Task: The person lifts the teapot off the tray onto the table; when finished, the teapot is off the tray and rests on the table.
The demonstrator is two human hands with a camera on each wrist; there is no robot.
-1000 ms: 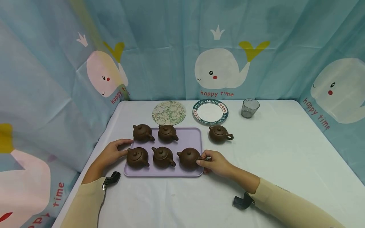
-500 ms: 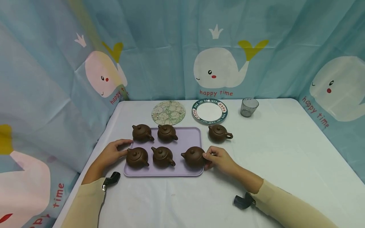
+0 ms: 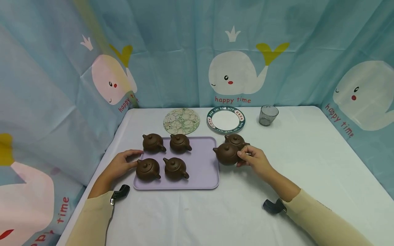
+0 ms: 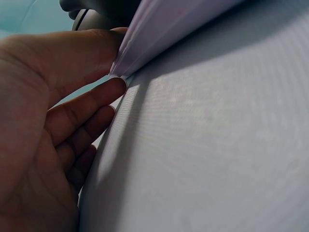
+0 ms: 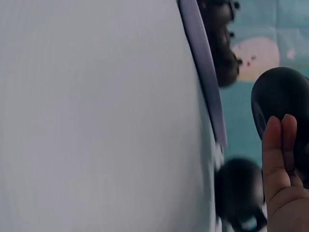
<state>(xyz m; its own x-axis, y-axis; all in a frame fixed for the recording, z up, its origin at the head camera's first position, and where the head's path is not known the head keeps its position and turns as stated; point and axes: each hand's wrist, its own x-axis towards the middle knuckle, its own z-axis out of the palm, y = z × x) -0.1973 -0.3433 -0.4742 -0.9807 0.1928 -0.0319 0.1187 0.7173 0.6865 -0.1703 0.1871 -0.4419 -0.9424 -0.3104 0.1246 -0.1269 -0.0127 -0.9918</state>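
Observation:
My right hand [image 3: 254, 160] pinches the handle of a brown teapot [image 3: 226, 154], raised off the table in the right wrist view, where two straight fingers lie along its dark body [image 5: 279, 94]. In the head view this teapot overlaps a second teapot [image 3: 235, 140] standing behind it, right of the lilac tray [image 3: 201, 160]. My left hand [image 3: 121, 165] pinches the tray's left edge; in the left wrist view the thumb is at the rim [image 4: 140, 43] with a fingertip against its lower side. Several matching teapots, one of them the front-left teapot [image 3: 148, 169], stand in two rows on the tray.
Behind the tray lie a round floral mat [image 3: 181, 121] and a green-rimmed plate [image 3: 226, 120]. A grey glass [image 3: 268, 115] stands at the back right of the white-covered table [image 3: 197, 218]. A blue whale-print curtain [image 3: 172, 68] encloses the back and sides.
My right hand has lifted the front-right teapot off the tray and carried it right and back, beyond the tray's edge. The left hand stays at the tray.

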